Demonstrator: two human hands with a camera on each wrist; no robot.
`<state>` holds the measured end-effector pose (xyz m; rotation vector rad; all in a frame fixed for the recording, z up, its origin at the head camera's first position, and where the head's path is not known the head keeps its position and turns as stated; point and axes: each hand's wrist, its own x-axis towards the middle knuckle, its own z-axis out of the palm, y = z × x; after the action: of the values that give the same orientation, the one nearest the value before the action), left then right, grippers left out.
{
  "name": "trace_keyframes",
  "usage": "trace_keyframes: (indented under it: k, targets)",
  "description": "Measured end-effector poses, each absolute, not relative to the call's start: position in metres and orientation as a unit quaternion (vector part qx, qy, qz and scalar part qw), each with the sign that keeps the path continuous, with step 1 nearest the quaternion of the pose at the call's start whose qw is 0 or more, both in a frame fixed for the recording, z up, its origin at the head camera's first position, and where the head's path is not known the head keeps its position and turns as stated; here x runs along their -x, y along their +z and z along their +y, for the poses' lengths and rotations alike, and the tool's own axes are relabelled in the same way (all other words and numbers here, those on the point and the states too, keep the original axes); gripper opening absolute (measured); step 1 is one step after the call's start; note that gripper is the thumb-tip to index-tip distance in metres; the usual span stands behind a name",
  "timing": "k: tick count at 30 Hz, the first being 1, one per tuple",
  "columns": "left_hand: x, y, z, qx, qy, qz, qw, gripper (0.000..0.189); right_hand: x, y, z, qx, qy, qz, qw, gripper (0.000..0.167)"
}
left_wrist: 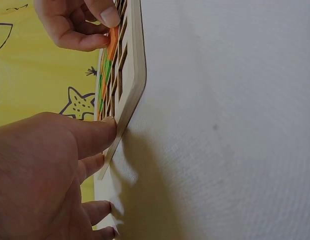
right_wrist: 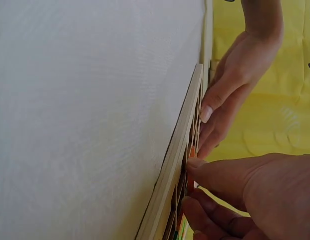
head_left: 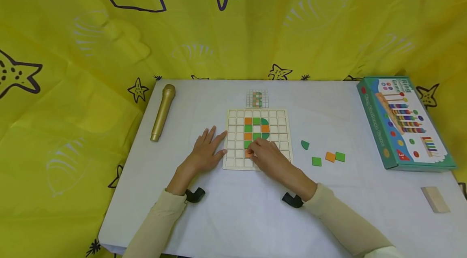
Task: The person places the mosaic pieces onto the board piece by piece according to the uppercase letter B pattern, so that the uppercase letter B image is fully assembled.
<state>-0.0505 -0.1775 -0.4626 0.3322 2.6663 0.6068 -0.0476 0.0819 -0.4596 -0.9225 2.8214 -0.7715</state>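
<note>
Yellow sea-print backdrop [head_left: 248,35], right hand [head_left: 271,160] pinching an orange square tile [head_left: 248,153] on the pale wooden grid board [head_left: 238,163], left hand [head_left: 205,153] splayed at its left edge; loose green/orange tiles [head_left: 330,156] right of both.

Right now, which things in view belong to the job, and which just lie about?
Likely in the job:
grid board
placed tiles
orange tile at the right hand
four loose tiles
pattern card

Apparently lying about:
gold microphone
game box
pale block
</note>
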Motion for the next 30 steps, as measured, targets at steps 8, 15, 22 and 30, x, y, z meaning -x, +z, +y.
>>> trace_keyframes:
  k: [8,15,22,30]
  targets:
    - [0.050,-0.461,-0.177,-0.121,0.224,0.950,0.183,0.065,0.047,-0.460,0.079,0.295,-0.251,0.921,0.053,0.011]
    - [0.050,-0.462,-0.176,-0.117,0.220,0.950,0.188,0.065,0.045,-0.454,0.095,0.302,-0.266,0.914,0.056,0.020]
    - [0.049,-0.463,-0.177,-0.119,0.224,0.950,0.185,0.065,0.047,-0.439,0.141,0.227,-0.282,0.927,0.102,0.027]
    - [0.050,-0.462,-0.177,-0.116,0.221,0.949,0.192,0.066,0.045,-0.423,0.220,0.135,-0.276,0.941,0.144,0.040]
